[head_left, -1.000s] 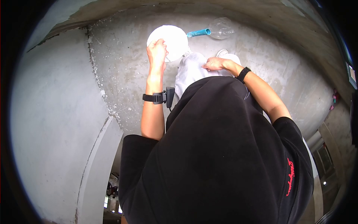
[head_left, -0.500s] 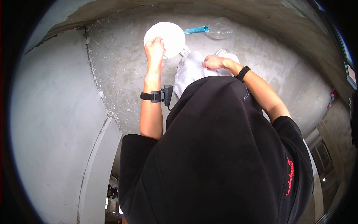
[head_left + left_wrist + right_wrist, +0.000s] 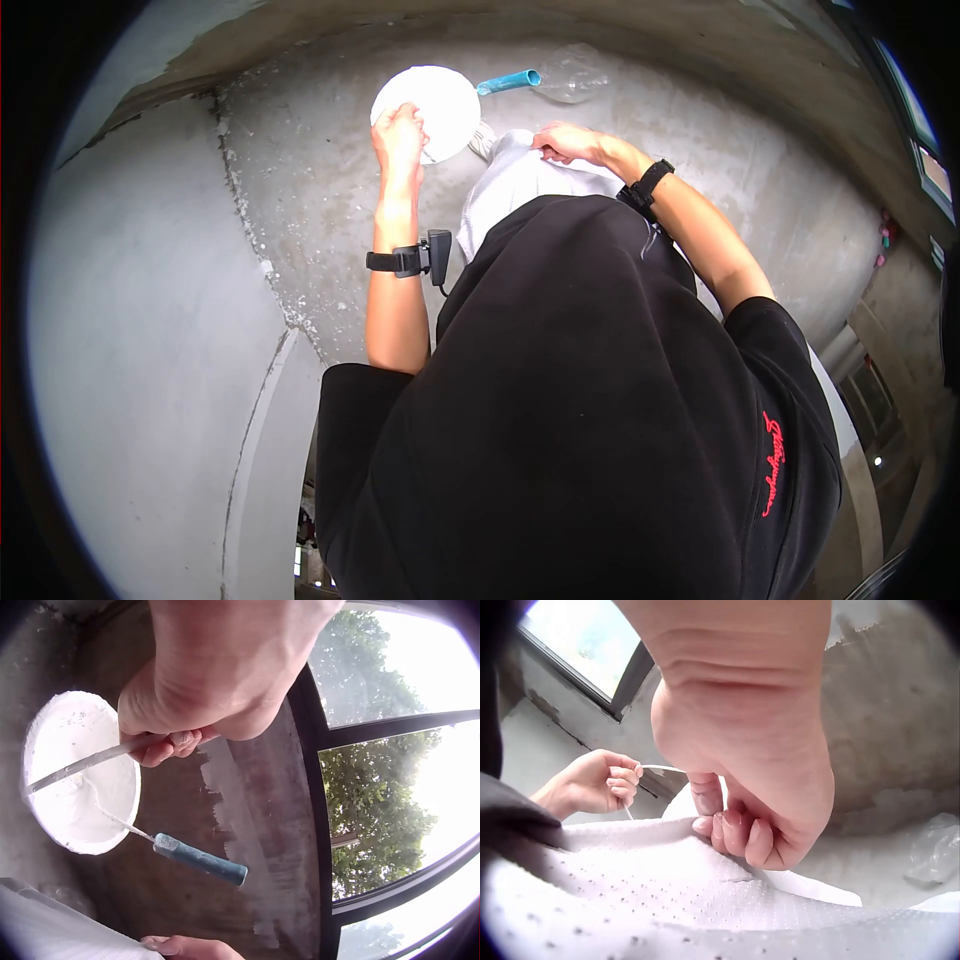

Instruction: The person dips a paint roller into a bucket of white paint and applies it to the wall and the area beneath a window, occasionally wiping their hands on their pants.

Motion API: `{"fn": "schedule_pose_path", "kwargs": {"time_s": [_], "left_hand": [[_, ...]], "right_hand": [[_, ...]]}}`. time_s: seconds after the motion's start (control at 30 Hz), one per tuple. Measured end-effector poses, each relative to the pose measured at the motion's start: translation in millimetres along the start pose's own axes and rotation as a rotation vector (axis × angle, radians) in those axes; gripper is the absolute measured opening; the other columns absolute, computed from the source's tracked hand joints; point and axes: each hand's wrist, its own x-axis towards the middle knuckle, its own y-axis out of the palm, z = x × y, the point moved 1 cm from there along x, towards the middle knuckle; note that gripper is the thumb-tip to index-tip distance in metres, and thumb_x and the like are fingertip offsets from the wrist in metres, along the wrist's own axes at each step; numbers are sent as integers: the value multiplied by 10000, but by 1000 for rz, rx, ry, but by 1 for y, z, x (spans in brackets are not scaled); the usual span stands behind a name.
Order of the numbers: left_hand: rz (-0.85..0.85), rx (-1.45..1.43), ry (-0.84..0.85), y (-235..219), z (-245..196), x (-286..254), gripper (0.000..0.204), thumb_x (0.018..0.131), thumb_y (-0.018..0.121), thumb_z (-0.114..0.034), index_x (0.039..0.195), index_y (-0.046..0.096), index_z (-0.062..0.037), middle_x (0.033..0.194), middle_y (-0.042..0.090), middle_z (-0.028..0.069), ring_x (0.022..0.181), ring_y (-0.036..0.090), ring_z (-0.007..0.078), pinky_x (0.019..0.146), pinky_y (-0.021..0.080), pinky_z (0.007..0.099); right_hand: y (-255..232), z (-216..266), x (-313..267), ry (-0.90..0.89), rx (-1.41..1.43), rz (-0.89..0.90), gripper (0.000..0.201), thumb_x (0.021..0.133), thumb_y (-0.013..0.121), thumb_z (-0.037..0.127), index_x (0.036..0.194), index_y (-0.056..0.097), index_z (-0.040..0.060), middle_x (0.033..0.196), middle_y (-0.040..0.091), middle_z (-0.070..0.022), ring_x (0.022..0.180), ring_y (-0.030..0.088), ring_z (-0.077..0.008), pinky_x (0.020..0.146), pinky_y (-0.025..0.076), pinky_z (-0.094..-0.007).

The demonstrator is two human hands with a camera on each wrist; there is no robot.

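My left hand [image 3: 400, 140] grips the thin wire handle [image 3: 90, 763] of a white bucket [image 3: 450, 105], fingers curled round it. Whitish paint coats the inside of the bucket in the left wrist view. A paint roller stands in it, its blue grip [image 3: 199, 860] sticking out over the rim and its head hidden. My right hand [image 3: 568, 143] is at the knee of the light trousers [image 3: 652, 877]. Its thumb and curled fingers pinch a fold of the cloth, which lifts into a ridge in the right wrist view.
A crumpled clear plastic thing [image 3: 572, 75] lies on the concrete floor [image 3: 310, 170] beyond the roller grip. A grey wall [image 3: 130, 330] rises at the left. Dark-framed windows [image 3: 375, 810] show at the right of the left wrist view.
My left hand and the bucket have shifted slightly left in the head view. My right hand has moved up and left, drawing the trouser cloth with it; the cloth now covers the right shoe.
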Motion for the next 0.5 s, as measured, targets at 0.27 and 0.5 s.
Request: {"fn": "schedule_pose_path", "kwargs": {"time_s": [0.27, 0.5], "left_hand": [[0, -7, 18, 1, 0, -1, 118, 917, 525, -92, 868, 567, 6, 603, 459, -10, 485, 404, 73, 468, 349, 246], [14, -22, 26, 1, -1, -3, 121, 918, 524, -92, 866, 571, 7, 605, 459, -11, 486, 398, 69, 464, 343, 242]], "right_hand": [[5, 0, -11, -20, 325, 65, 240, 924, 451, 162, 688, 452, 121, 642, 396, 53, 573, 335, -67, 523, 282, -242], [8, -15, -5, -97, 392, 128, 225, 917, 459, 136, 693, 460, 114, 638, 404, 47, 566, 346, -68, 509, 274, -242]]}}
